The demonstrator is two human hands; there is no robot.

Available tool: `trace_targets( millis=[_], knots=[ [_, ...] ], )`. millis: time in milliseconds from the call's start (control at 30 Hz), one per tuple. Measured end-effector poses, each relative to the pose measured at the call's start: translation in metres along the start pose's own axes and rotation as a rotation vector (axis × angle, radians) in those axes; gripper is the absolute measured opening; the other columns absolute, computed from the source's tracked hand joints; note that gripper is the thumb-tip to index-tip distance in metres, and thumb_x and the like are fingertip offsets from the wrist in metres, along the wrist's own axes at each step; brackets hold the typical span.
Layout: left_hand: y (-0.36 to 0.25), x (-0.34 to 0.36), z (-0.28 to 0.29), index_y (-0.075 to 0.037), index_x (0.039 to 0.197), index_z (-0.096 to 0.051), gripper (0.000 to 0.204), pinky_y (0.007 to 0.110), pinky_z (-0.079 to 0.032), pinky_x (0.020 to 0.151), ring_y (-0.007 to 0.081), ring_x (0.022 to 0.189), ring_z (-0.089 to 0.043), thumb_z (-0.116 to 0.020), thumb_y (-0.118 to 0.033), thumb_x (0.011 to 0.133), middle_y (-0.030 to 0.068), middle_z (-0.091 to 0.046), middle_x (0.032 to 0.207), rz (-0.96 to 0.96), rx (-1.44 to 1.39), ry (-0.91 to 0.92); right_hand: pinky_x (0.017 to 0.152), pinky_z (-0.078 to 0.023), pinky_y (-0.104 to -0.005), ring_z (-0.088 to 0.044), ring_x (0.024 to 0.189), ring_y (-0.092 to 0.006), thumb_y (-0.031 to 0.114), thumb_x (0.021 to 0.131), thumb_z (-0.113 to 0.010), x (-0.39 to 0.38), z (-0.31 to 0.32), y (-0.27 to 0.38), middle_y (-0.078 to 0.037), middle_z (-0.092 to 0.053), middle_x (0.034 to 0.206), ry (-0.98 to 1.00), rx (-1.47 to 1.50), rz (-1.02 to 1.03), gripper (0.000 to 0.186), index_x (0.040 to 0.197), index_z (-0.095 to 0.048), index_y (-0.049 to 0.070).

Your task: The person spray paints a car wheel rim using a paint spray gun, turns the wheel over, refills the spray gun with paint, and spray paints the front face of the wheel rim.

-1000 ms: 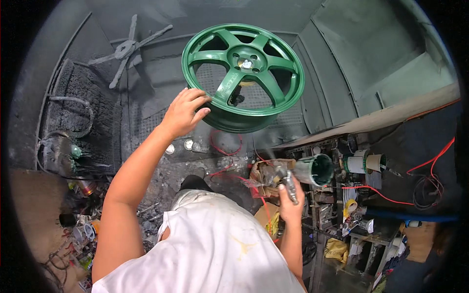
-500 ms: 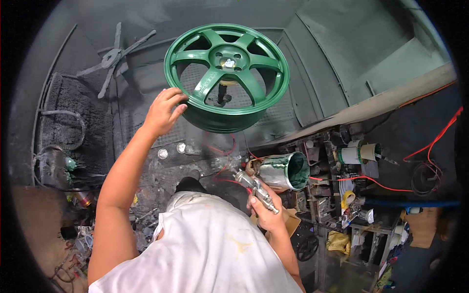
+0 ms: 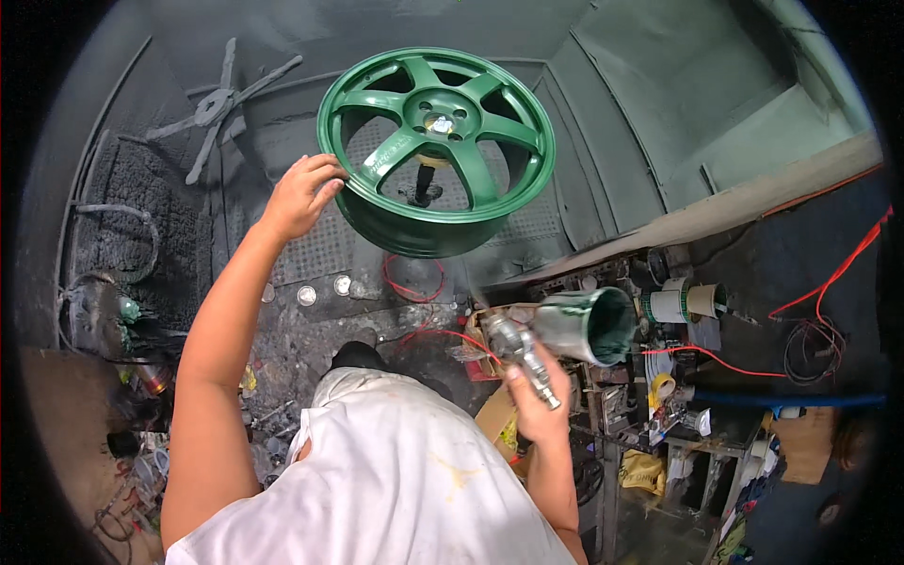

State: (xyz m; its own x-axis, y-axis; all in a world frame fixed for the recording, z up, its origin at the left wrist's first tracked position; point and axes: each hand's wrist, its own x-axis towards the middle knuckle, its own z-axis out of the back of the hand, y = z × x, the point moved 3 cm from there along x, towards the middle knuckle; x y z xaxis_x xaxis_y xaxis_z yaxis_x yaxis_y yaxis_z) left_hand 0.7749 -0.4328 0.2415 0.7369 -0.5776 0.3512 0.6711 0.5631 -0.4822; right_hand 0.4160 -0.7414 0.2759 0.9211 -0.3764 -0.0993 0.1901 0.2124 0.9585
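A glossy green six-spoke car wheel rim [image 3: 394, 153] is raised on a dark stand [image 3: 425, 179] in front of me. My left hand [image 3: 305, 195] is at its left edge, fingertips touching or almost touching the outer lip. The fingers are loosely bent, with the thumb apart, and do not wrap round the rim. My right hand [image 3: 543, 395] is closed round a metal spray gun [image 3: 518, 353], low and right of the wheel. The gun's silver paint cup [image 3: 565, 325], green round its mouth, tilts sideways to the right; motion blurs it somewhat.
A grey metal cross-shaped stand [image 3: 215, 108] is at the far left, above a rough, dark paint-crusted panel [image 3: 155, 212]. Red hose [image 3: 414, 282] loops across the floor. Shelves at right hold cans, tape rolls [image 3: 663, 386] and a yellow bag [image 3: 643, 470]. Clutter lies at lower left.
The wheel has turned a little clockwise, with my left hand moving slightly left along its edge. My right hand has carried the spray gun and cup to the right.
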Motion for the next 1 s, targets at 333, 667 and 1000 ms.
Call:
trace_targets(
  millis=[333, 667, 1000],
  knots=[
    [0.037, 0.026, 0.019, -0.011, 0.12, -0.07, 0.03, 0.06, -0.026, 0.124, 0.0325, 0.146, -0.045, -0.053, -0.031, 0.106, 0.0058, -0.066, 0.135, 0.079, 0.306, 0.041, 0.088, -0.052, -0.029, -0.064, 0.093, -0.0138, 0.015, 0.096, -0.072, -0.009, 0.017, 0.022, -0.008, -0.071, 0.108, -0.064, 0.016, 0.03, 0.054, 0.145, -0.057, -0.005],
    [-0.094, 0.01, -0.026, -0.008, 0.101, -0.076, 0.031, 0.051, -0.041, 0.111, 0.0317, 0.108, -0.061, -0.064, -0.037, 0.098, 0.0097, -0.066, 0.103, -0.157, 0.16, 0.099, 0.061, -0.049, -0.023, -0.058, 0.069, -0.0065, 0.014, 0.098, -0.068, 0.007, 0.02, -0.01, -0.001, -0.065, 0.088, -0.2, 0.068, 0.001, 0.053, 0.147, -0.054, -0.003],
    [-0.07, -0.002, -0.026, -0.006, 0.105, -0.075, 0.027, 0.046, -0.044, 0.101, 0.0325, 0.109, -0.061, -0.065, -0.029, 0.098, 0.0088, -0.069, 0.109, -0.1, 0.052, -0.02, 0.059, -0.049, -0.0249, -0.06, 0.068, -0.0095, 0.013, 0.098, -0.068, 0.014, 0.013, -0.015, -0.003, -0.066, 0.088, -0.133, -0.078, 0.005, 0.056, 0.149, -0.051, -0.003]
  ],
)
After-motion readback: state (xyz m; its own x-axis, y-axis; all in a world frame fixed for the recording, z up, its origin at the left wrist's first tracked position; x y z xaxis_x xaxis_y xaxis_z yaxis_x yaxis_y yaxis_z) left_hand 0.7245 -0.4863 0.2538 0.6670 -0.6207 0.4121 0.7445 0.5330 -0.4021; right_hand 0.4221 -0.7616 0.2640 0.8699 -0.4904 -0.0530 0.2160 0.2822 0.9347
